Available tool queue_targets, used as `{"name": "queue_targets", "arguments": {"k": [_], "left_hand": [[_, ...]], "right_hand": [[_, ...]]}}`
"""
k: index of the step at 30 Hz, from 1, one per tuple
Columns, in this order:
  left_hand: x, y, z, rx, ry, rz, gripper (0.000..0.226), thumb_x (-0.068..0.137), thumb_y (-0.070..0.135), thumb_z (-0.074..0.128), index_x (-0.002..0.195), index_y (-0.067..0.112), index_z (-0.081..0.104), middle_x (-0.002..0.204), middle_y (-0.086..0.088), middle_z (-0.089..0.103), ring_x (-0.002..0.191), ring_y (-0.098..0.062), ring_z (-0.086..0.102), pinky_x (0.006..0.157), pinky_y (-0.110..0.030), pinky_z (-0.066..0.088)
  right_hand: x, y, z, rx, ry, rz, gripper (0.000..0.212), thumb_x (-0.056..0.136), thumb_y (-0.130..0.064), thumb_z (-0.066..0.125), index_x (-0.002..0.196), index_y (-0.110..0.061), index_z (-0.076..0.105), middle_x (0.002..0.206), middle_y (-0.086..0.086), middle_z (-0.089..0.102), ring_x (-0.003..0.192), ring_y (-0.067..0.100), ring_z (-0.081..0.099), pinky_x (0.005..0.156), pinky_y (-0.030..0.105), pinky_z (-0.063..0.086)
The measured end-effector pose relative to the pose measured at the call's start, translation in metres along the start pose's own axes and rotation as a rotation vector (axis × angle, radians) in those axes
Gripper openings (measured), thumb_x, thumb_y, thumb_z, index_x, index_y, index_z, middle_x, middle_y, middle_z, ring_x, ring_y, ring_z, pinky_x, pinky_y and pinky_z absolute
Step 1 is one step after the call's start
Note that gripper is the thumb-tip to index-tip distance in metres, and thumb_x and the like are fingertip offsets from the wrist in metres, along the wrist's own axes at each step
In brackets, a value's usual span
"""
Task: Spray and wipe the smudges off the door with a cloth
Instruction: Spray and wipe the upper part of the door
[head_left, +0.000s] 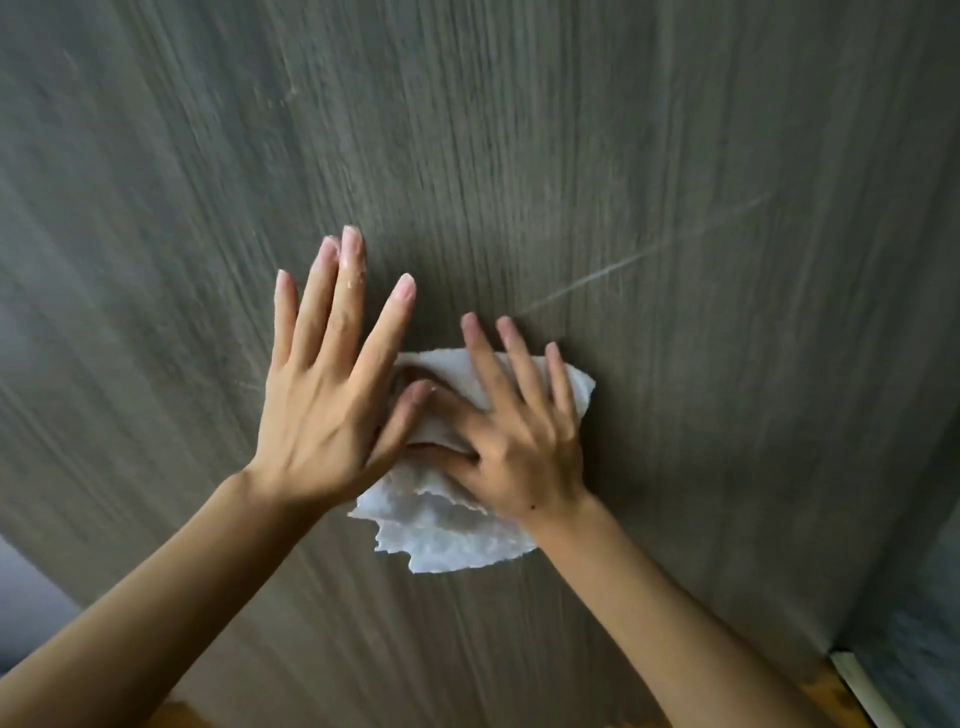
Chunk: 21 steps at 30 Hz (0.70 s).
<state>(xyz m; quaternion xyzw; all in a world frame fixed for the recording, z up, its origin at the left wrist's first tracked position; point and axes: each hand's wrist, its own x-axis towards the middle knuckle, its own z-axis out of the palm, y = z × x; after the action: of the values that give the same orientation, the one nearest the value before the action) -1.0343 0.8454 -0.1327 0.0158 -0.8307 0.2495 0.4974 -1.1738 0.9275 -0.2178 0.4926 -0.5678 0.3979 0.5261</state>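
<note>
A grey wood-grain door (571, 156) fills the view, a pale streak (613, 270) running right of centre. The left hand (322, 410) lies flat on it, fingers (348, 291) spread wide. The right hand (524, 441) presses a white cloth (447, 530) against the door, fingers straight. The cloth looks light, soft and crumple-prone; best bunched under the palm.

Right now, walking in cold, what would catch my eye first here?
Two bare hands against a grey wood-grain door. The right hand presses a crumpled white cloth flat at the centre, while the left hand lies spread beside it. A pale streak slants across the door, up and right of the cloth.
</note>
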Motion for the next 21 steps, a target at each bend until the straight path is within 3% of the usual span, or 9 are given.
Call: {"name": "queue_targets", "arguments": {"k": [5, 8, 10, 14, 18, 21], "left_hand": [[0.010, 0.006, -0.006, -0.060, 0.039, -0.110, 0.059, 0.099, 0.033, 0.036, 0.151, 0.012, 0.017, 0.147, -0.033, 0.013, 0.147, -0.027, -0.005, 0.118, -0.048, -0.001], [-0.012, 0.011, 0.000, -0.003, -0.027, -0.023, 0.063, 0.098, 0.033, 0.037, 0.154, 0.020, 0.011, 0.153, -0.028, 0.011, 0.148, -0.027, -0.003, 0.119, -0.047, 0.000], [-0.021, 0.009, 0.004, 0.034, -0.068, 0.025, 0.058, 0.097, 0.034, 0.038, 0.150, 0.017, 0.022, 0.153, -0.025, 0.014, 0.149, -0.026, -0.002, 0.119, -0.046, -0.001], [-0.033, 0.003, 0.006, 0.043, -0.105, 0.018, 0.055, 0.098, 0.035, 0.041, 0.145, 0.008, 0.031, 0.150, -0.027, 0.024, 0.148, -0.027, 0.003, 0.119, -0.046, 0.002], [-0.039, -0.007, 0.000, 0.039, -0.190, 0.030, 0.056, 0.101, 0.040, 0.031, 0.146, 0.008, 0.030, 0.151, -0.024, 0.026, 0.148, -0.026, 0.005, 0.119, -0.046, 0.006], [-0.036, -0.008, -0.006, 0.051, -0.242, 0.049, 0.057, 0.102, 0.043, 0.026, 0.148, 0.010, 0.026, 0.153, -0.023, 0.022, 0.147, -0.029, 0.005, 0.119, -0.047, 0.004]], "right_hand": [[0.009, 0.005, -0.001, -0.116, 0.021, -0.013, 0.054, 0.089, -0.066, 0.045, 0.136, -0.040, 0.049, 0.154, 0.005, 0.033, 0.146, 0.021, 0.027, 0.117, 0.046, 0.017], [-0.009, -0.002, 0.007, -0.107, 0.060, -0.031, 0.044, 0.099, -0.056, 0.037, 0.132, -0.032, 0.052, 0.161, 0.001, 0.021, 0.147, 0.017, 0.021, 0.120, 0.042, 0.012], [-0.025, -0.006, 0.014, -0.094, 0.078, -0.082, 0.040, 0.099, -0.050, 0.044, 0.128, -0.025, 0.055, 0.162, 0.000, 0.016, 0.147, 0.016, 0.021, 0.121, 0.040, 0.012], [-0.042, -0.008, 0.018, -0.111, 0.097, -0.203, 0.046, 0.094, -0.047, 0.058, 0.128, -0.017, 0.057, 0.154, -0.003, 0.035, 0.146, 0.014, 0.025, 0.120, 0.038, 0.015], [-0.039, -0.007, 0.015, -0.101, 0.160, -0.242, 0.050, 0.078, -0.037, 0.080, 0.120, -0.015, 0.063, 0.139, -0.005, 0.051, 0.134, 0.017, 0.044, 0.118, 0.037, 0.026], [-0.035, -0.009, 0.012, -0.080, 0.137, -0.253, 0.048, 0.080, -0.031, 0.079, 0.122, -0.014, 0.064, 0.137, -0.003, 0.057, 0.126, 0.019, 0.053, 0.114, 0.037, 0.034]]}}
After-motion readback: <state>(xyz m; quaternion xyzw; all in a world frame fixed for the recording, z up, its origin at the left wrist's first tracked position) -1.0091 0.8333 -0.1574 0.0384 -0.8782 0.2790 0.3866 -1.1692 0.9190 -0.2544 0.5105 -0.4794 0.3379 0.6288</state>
